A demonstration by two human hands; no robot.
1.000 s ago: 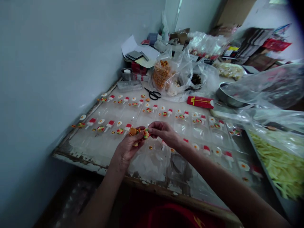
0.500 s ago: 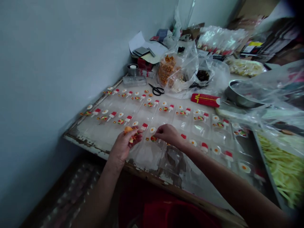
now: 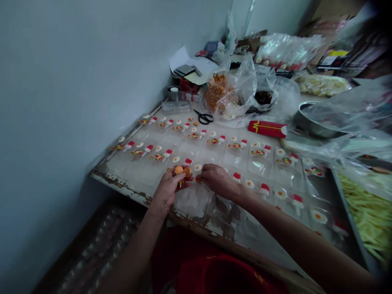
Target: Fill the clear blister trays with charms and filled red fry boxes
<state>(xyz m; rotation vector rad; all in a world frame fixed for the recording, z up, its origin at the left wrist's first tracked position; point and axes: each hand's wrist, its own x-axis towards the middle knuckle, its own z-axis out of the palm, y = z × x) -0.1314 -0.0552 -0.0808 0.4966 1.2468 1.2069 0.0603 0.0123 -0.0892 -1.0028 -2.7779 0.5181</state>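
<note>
My left hand (image 3: 173, 184) is closed around several small orange round pieces (image 3: 183, 170), with bits of yellow and green among them. Beside it, my right hand (image 3: 218, 178) has its fingers pinched together low over a round red-and-green piece (image 3: 199, 179); what the fingertips hold, if anything, is hidden. Around both hands, clear plastic packs lie in two rows on the table. On them are small fried-egg pieces (image 3: 198, 168), red-and-white popsicle-shaped pieces (image 3: 237, 177) and round colourful pieces (image 3: 158, 157).
Black scissors (image 3: 204, 117) and a red printed carton (image 3: 267, 129) lie behind the rows. Clear bags with orange bits (image 3: 217, 93), a metal bowl (image 3: 315, 124) and a tray of pale yellow strips (image 3: 364, 208) stand further right. A wall (image 3: 76, 81) borders the left.
My left hand has moved right, closer to my right hand, and its orange pieces show more plainly. My right hand stays over nearly the same spot. The view has shifted slightly.
</note>
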